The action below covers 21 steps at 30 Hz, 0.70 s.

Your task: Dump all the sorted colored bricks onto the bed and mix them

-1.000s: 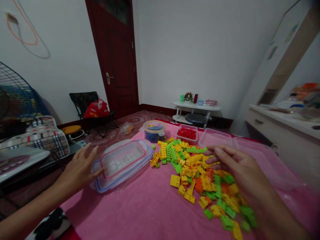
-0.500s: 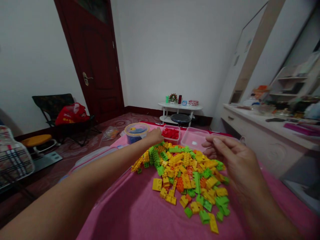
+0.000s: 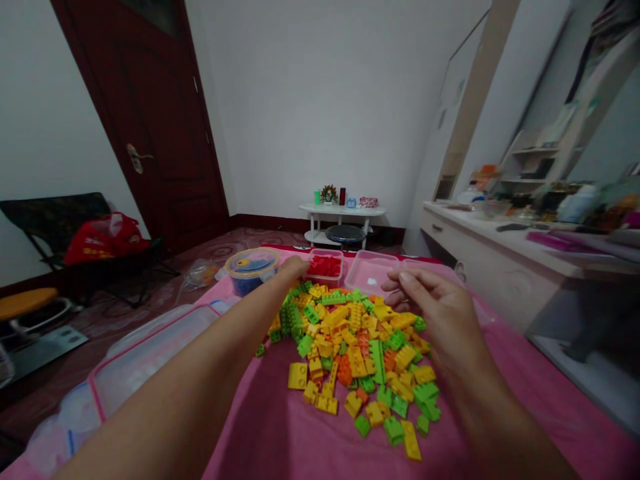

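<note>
A loose pile of yellow, green and orange toy building bricks (image 3: 345, 340) lies on the pink cloth (image 3: 275, 427). At the pile's far left edge, my left hand (image 3: 294, 268) reaches beside a clear box (image 3: 326, 280) of red bricks (image 3: 325, 266). Its fingers are hidden behind the hand and forearm. My right hand (image 3: 440, 300) hovers over the pile's right side, near a second clear box (image 3: 356, 270) with one small white piece (image 3: 372, 282) inside. The fingers are loosely bent, the thumb lies close above them, and no object shows between them.
Left of my left hand stands a round tub (image 3: 247, 283) with a yellow-rimmed lid, blue inside. Clear plastic lids (image 3: 145, 353) lie at the left edge. A white dresser (image 3: 480, 247) stands right, and a low white table (image 3: 343, 211) is by the far wall.
The whole view has swung to the right, so everything sits further left. Both hands keep nearly the same places beside the boxes and the pile.
</note>
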Tool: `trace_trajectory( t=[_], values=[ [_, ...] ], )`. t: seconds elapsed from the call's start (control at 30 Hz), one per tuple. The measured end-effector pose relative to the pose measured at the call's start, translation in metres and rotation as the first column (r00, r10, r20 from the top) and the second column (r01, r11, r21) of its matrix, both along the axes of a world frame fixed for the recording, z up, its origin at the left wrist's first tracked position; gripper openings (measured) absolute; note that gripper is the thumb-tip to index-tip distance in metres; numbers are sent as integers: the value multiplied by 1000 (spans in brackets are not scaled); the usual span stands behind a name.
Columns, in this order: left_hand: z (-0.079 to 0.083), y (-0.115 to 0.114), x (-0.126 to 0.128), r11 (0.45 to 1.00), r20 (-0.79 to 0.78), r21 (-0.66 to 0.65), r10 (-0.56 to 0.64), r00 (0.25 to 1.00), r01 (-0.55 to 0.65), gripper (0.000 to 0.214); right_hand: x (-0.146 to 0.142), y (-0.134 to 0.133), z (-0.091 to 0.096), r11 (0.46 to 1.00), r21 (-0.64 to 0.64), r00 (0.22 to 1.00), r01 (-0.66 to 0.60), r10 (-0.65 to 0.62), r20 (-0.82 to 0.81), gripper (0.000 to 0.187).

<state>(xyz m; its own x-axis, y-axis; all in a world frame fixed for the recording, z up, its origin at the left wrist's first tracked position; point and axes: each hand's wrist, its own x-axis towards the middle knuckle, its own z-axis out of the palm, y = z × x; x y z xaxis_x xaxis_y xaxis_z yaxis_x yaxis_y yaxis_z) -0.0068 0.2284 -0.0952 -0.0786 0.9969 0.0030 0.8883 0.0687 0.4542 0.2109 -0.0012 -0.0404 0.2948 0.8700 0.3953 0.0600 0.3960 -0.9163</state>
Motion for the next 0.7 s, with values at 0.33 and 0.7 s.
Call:
trace_trajectory(
  t=[0.33,0.7],
  values=[
    [0,-22,9,985,-58,118,134,989,-126,32,10,10,-13,998,-70,1000,-10,10,0,32],
    [34,-117,49,913,52,367,-208,977,175,30,-1,24,-32,974,-228,993,-1,-25,-112,84]
  ],
)
